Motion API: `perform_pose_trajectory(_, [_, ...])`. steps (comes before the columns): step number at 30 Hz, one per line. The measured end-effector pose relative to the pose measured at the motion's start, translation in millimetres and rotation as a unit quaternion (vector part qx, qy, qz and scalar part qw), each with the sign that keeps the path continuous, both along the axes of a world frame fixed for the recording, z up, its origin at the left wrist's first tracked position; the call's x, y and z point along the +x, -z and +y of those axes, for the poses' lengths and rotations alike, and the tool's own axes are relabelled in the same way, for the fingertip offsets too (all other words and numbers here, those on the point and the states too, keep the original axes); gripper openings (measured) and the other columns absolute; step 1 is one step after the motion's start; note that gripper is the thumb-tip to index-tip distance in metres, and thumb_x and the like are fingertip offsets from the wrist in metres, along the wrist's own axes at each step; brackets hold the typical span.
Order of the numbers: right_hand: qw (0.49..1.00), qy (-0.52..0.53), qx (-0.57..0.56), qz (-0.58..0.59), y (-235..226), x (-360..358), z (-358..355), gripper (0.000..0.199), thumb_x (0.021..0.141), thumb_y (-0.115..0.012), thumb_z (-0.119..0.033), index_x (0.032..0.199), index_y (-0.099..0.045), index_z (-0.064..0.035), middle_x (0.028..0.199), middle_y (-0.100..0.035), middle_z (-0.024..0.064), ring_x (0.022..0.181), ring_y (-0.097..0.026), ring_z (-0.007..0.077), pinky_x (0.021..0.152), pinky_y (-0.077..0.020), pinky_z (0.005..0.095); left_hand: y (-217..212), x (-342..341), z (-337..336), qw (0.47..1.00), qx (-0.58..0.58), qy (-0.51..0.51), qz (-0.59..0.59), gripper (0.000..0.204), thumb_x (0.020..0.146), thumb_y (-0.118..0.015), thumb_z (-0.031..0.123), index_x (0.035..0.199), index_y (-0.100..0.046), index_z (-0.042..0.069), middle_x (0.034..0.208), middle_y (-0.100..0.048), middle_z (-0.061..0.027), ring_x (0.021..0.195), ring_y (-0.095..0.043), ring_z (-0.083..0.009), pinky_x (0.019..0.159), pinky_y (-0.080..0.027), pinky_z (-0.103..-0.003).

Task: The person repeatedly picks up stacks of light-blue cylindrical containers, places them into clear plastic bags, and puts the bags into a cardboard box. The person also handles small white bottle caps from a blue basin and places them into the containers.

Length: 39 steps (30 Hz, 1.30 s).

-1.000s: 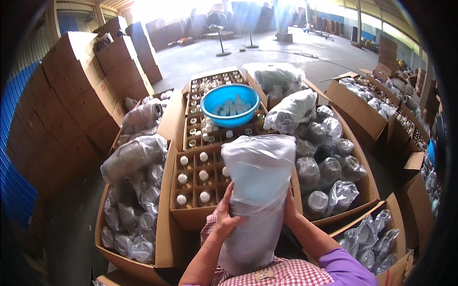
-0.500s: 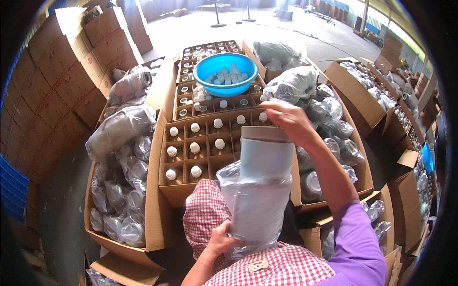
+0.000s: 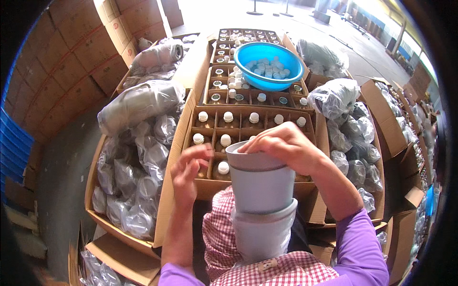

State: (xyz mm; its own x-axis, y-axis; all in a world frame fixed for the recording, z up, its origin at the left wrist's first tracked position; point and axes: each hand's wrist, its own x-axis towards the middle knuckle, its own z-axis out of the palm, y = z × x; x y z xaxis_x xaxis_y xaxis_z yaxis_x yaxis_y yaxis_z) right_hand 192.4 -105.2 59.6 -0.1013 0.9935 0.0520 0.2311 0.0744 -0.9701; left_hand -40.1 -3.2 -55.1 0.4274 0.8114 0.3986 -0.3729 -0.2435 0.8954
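Grey container stack (image 3: 262, 190) stands upright in front of the checked apron (image 3: 298, 270), with translucent plastic wrap (image 3: 264, 240) around its lower section. Right hand (image 3: 285, 147): positioned over the top opening, fingers bent across the rim; the thumb is hidden, so a pinch cannot be confirmed. Left hand (image 3: 191, 168): blurred, fingers loosely spread, apart from the stack on its left side. Beyond the stack, a divided carton (image 3: 209, 188) contains white-capped bottles (image 3: 223, 168). Farther back, a blue basin (image 3: 273, 86) holds loose caps (image 3: 270, 69).
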Motion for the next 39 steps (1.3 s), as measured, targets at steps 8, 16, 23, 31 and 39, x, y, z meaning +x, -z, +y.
perform_pose_trajectory(8, [0.717, 0.461, 0.508, 0.124, 12, 118, -71, 0.054, 0.105, -0.024, -0.042, 0.121, -0.057, -0.0019, 0.123, -0.061, 0.0218, 0.112, -0.061, 0.0302, 0.106, -0.0402, 0.044, -3, -44, 62, 0.927, 0.016, -0.328, -0.182, 0.057, 0.1, -0.029, 0.05, 0.129, -0.051, 0.006, 0.126, -0.06, -0.0139, 0.116, -0.056, -0.0243, 0.093, -0.044, -0.035])
perform_pose_trajectory(16, [0.93, 0.005, 0.226, 0.29, 39, -21, 60, 0.069, 0.099, -0.035, -0.054, 0.125, -0.053, 0.0067, 0.11, -0.064, 0.0235, 0.098, -0.066, 0.0311, 0.09, -0.0515, 0.0417, -22, 50, 49, 0.976, 0.06, 0.114, -0.173, 0.099, 0.082, -0.039, 0.08, 0.142, -0.04, 0.001, 0.148, -0.036, -0.0249, 0.136, -0.037, -0.0356, 0.102, -0.041, -0.046])
perform_pose_trajectory(23, [0.944, 0.035, 0.173, 0.277, 42, -16, 73, 0.063, 0.101, -0.034, -0.048, 0.103, -0.065, 0.0072, 0.07, -0.064, 0.0127, 0.062, -0.067, 0.0215, 0.059, -0.0542, 0.0295, -34, 36, 57, 0.971, -0.005, 0.151, -0.188, 0.097, 0.084, -0.036, 0.078, 0.139, -0.043, -0.001, 0.142, -0.042, -0.0275, 0.129, -0.046, -0.0367, 0.097, -0.047, -0.045])
perform_pose_trajectory(31, [0.827, 0.321, 0.342, 0.309, 54, 97, 13, 0.054, 0.103, -0.031, -0.046, 0.112, -0.061, -0.0028, 0.111, -0.067, 0.0142, 0.103, -0.064, 0.0236, 0.099, -0.0458, 0.0398, 1, -48, 80, 0.921, 0.02, -0.282, -0.267, 0.065, 0.099, -0.023, 0.059, 0.118, -0.057, 0.007, 0.125, -0.06, -0.017, 0.119, -0.056, -0.0285, 0.09, -0.049, -0.038])
perform_pose_trajectory(39, [0.923, 0.113, 0.154, 0.334, 22, -17, 77, 0.063, 0.099, -0.038, -0.054, 0.129, -0.051, 0.0003, 0.123, -0.057, 0.0134, 0.111, -0.055, 0.0183, 0.096, -0.043, 0.032, -17, 25, 68, 0.97, 0.089, 0.089, -0.207, 0.083, 0.085, -0.06, 0.058, 0.138, -0.042, -0.004, 0.131, -0.054, -0.0193, 0.114, -0.058, -0.0264, 0.099, -0.047, -0.042])
